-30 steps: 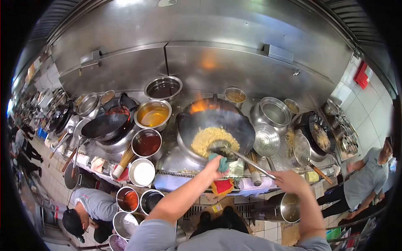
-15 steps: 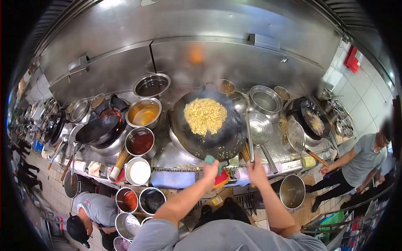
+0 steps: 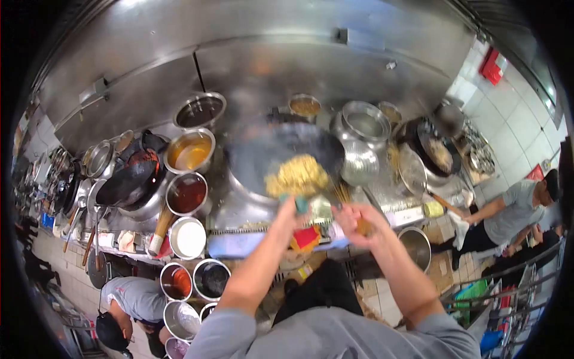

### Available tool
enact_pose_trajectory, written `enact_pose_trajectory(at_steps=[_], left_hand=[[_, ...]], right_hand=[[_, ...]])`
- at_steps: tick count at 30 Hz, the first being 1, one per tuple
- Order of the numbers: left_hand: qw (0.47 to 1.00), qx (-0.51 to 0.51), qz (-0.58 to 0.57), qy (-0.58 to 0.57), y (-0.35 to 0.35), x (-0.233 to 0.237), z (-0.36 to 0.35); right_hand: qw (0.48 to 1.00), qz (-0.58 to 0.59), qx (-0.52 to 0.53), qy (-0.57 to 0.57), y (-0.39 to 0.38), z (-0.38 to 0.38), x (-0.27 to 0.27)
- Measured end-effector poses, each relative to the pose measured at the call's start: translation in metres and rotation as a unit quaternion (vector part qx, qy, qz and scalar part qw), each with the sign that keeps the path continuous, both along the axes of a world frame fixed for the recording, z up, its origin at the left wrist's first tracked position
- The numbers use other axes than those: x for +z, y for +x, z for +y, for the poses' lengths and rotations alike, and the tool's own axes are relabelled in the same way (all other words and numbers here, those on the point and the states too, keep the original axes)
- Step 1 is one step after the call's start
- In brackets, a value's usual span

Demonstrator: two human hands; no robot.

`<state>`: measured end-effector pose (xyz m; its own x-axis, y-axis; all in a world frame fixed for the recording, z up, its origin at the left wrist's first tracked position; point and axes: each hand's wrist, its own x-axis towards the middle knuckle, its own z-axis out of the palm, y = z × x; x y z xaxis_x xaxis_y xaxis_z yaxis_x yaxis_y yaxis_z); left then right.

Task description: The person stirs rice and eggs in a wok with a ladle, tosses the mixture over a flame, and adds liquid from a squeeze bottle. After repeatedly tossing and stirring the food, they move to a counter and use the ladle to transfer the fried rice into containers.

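My left hand (image 3: 289, 214) is closed on a green cloth (image 3: 301, 205) at the near rim of a large dark wok (image 3: 257, 149). Yellow, grainy food (image 3: 299, 175) lies in a heap at the wok's near side, close to that hand. Just right of it, my right hand (image 3: 359, 224) is wrapped round the handle of a long utensil (image 3: 363, 227), which points toward the wok; its far end is blurred. Near the right hand, a round strainer (image 3: 359, 163) rests on the stove.
Bowls of dark liquid (image 3: 200, 110), yellow oil (image 3: 190, 152), red sauce (image 3: 186, 194) and white contents (image 3: 188, 237) line the left. Another wok (image 3: 128, 185) stands farther left, one (image 3: 439, 149) at right. A person (image 3: 517, 203) works at right, another (image 3: 134, 299) at lower left.
The wok has tilted and the food has slid toward me, to its near edge. My right hand's utensil has swung from upright beside the wok toward it. The camera view has shifted slightly.
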<state>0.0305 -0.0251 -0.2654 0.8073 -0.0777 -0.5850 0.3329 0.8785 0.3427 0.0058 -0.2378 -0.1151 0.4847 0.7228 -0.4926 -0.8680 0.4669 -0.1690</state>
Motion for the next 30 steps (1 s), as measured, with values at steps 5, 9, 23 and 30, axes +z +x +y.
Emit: enact_pose_trajectory(at_steps=[5, 9, 23, 30], left_hand=[[0.997, 0.025, 0.057, -0.049, -0.043, 0.034, -0.018], [0.988, 0.024, 0.009, 0.156, -0.031, 0.012, -0.007], [0.998, 0.005, 0.046, 0.033, -0.064, -0.044, 0.032], [0.975, -0.115, 0.105, 0.16, -0.073, -0.024, 0.002]], right_hand=[[0.999, 0.001, 0.021, 0.048, 0.008, -0.01, 0.028], [0.997, -0.016, 0.071, 0.011, 0.006, -0.036, 0.046], [0.995, 0.048, 0.058, 0.06, -0.007, 0.002, -0.012], [0.999, -0.012, 0.003, -0.036, -0.078, 0.018, -0.072]])
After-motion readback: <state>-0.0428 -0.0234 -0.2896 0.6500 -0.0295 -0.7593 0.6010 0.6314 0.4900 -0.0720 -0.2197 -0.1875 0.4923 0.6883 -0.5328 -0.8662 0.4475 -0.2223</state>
